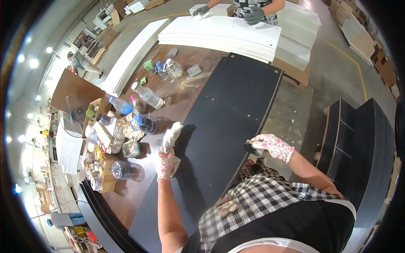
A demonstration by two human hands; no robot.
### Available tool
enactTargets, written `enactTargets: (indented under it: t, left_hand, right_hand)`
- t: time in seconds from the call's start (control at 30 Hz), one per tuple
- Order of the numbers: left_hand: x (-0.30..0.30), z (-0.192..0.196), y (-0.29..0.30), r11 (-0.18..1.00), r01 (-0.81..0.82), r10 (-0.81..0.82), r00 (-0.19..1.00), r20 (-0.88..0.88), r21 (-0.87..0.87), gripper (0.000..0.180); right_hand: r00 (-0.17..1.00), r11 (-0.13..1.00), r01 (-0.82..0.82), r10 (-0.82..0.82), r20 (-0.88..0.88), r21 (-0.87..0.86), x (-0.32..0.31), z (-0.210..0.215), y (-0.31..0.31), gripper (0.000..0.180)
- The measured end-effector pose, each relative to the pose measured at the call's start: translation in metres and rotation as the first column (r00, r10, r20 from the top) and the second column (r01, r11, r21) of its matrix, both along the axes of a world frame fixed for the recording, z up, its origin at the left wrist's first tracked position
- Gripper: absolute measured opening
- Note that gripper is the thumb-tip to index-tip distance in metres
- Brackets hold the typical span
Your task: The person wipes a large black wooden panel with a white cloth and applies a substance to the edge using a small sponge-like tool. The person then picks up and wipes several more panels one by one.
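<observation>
A long black panel (228, 114) with small holes along its edge lies across the brown table. My left hand (166, 163), in a white glove with pink dots, is closed on a crumpled white rag (172, 135) above the panel's left side. At the panel's right edge, my right hand (273, 147), in a matching glove, pinches a small dark wad (252, 148). Whether that wad is cloth or sponge cannot be made out. A shadow of my left arm falls on the panel.
Left of the panel, the brown table (185, 95) bears several plastic bottles (147, 95), a jug (173, 68) and cardboard boxes (110, 173). White panels (219, 31) are stacked at the far end, where a gloved co-worker (255, 12) stands. Black units (358, 147) stand right; a fan (76, 113) is left.
</observation>
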State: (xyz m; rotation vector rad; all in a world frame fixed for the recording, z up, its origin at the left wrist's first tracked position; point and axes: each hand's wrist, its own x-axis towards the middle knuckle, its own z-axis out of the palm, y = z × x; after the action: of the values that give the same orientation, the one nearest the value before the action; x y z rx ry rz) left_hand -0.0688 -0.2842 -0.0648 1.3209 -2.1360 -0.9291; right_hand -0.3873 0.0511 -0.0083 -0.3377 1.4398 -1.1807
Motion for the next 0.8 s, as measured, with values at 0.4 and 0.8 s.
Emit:
enactTargets:
  t: [0.4,0.8]
  left_hand:
    - [-0.01,0.022,0.001,0.96,0.031,-0.007,0.996,-0.084,0.279,0.016]
    - [0.022,0.049,0.003,0.699,0.247,-0.079,0.959,-0.271,0.671,0.027]
  right_hand:
    - [0.988,0.953,0.142,-0.12,0.098,-0.269,-0.007,-0.017,0.01,0.025]
    - [0.986,0.75,-0.068,0.15,0.07,-0.658,-0.023,0.047,-0.03,0.069]
